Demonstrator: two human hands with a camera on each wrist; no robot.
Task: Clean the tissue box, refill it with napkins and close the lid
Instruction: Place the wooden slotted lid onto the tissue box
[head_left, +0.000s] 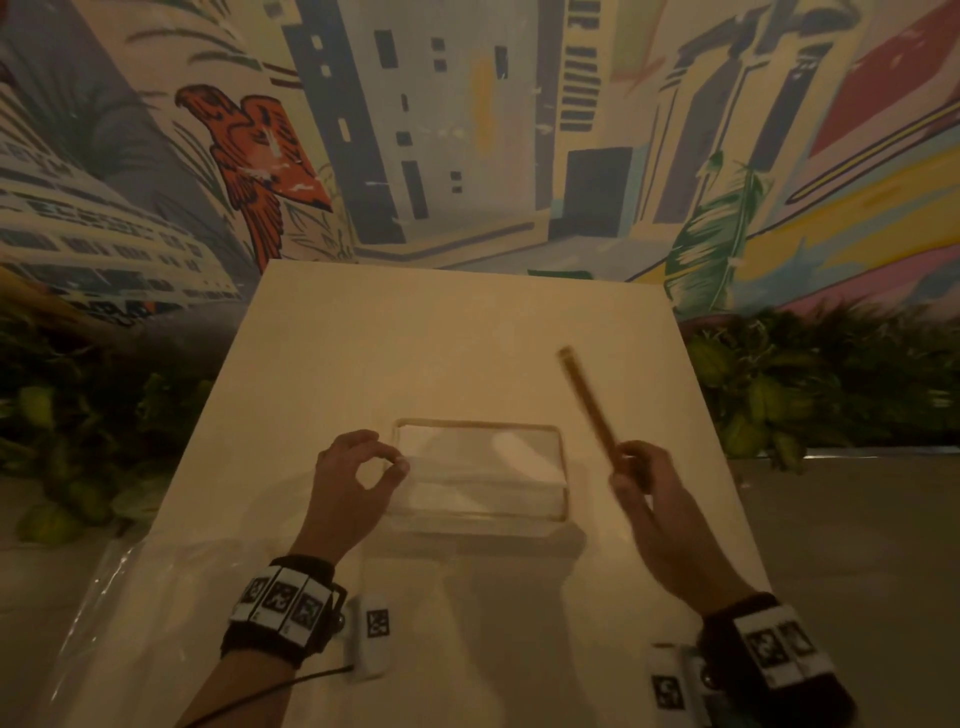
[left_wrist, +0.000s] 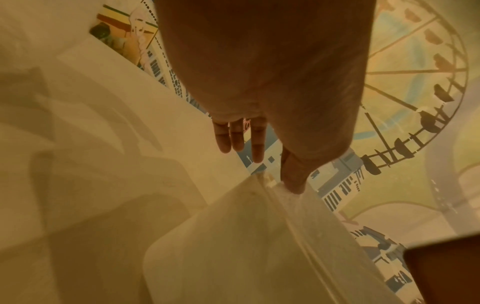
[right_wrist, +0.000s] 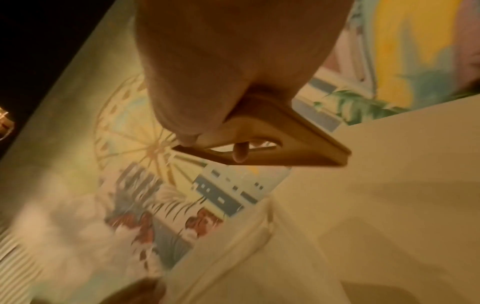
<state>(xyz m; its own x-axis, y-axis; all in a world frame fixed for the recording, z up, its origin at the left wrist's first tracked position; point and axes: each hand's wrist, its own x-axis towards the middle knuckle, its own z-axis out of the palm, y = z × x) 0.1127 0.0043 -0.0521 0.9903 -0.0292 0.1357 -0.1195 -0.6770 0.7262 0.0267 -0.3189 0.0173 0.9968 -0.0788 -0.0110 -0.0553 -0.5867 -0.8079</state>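
Right hand gripping wooden lid beside clear tissue box, its slot visible only from right wrist, left hand pinching napkin at box's corner.

Your clear tissue box sits open, mid-table, white napkins stacked flat inside. Wooden lid, slotted, off box, tilted in air at its right.

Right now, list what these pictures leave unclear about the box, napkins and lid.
- Lid: motion-blurred in the head view; the right hand covers its near end.
- Napkins: count unreadable through the clear tissue box; dim light.
- Left hand: head view shows thumb and forefinger at the box corner; whether they pinch a napkin is unclear.
- Box cleanliness: too dim.
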